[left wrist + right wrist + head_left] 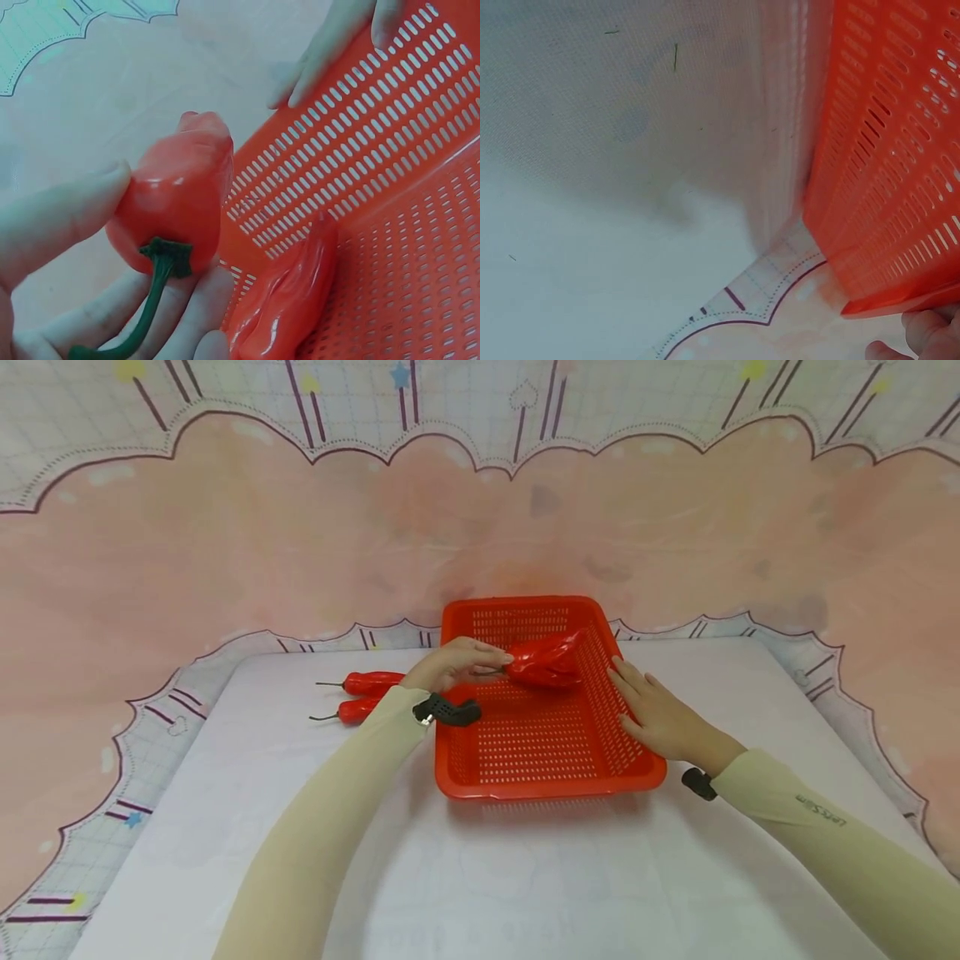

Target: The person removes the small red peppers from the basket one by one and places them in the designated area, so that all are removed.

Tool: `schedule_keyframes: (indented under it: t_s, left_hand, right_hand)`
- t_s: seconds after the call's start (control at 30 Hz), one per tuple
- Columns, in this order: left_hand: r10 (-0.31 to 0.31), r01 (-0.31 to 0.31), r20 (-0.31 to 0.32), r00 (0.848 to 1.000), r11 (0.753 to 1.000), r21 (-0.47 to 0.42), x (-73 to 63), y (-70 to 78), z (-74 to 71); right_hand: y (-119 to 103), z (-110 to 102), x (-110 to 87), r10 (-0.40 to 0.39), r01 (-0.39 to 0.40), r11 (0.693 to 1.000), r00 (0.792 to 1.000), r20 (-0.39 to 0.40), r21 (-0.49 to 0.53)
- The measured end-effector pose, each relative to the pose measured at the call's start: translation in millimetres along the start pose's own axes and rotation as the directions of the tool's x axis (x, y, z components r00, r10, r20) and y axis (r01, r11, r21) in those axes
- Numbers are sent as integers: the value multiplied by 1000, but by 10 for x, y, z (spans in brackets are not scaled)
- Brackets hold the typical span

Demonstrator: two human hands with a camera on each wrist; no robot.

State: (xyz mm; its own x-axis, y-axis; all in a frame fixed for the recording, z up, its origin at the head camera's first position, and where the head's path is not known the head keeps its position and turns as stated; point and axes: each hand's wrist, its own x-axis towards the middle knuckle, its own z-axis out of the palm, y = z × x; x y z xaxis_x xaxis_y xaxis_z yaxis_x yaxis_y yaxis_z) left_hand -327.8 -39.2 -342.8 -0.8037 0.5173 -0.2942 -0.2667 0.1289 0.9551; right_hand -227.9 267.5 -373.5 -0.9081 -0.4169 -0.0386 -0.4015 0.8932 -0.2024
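My left hand (461,660) is over the basket and pinches a red chili pepper (176,199) between thumb and fingers. Its curved green stem points back toward the wrist in the left wrist view. Below it, at least one more glossy red pepper (292,300) lies in the red perforated plastic basket (551,792). How many lie there is hard to tell, since they overlap in the head view. On the basket's right rim rests my right hand (663,718), its fingers extended and thumb at the inner side; only some fingertips show in the right wrist view.
Left of the basket, two red peppers, an upper one (371,682) and a lower one (356,710), lie on the white table (480,893), partly covered by my left hand and forearm. A pink and white patterned cloth (300,552) rises behind the table.
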Motion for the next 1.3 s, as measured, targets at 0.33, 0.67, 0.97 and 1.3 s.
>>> schedule_keyframes:
  t_s: [0.33, 0.67, 0.97, 1.3]
  left_hand:
    - [8, -6, -36, 999, 998, 58, -101, 97, -65]
    - [19, -8, -77, 997, 990, 140, -327, 210, -116]
    - [13, 6, -132, 991, 990, 143, -511, 250, -257]
    - [-22, 45, -173, 985, 990, 130, -797, 237, -444]
  right_hand:
    - [-5, 0, 14, 6, -6, 1000, 1000, 2, 2]
    - [3, -7, 24, 0, 0, 1000, 1000, 5, 5]
    - [13, 0, 21, 14, -14, 1000, 1000, 11, 4]
    - [11, 0, 14, 24, -24, 1000, 999, 23, 17]
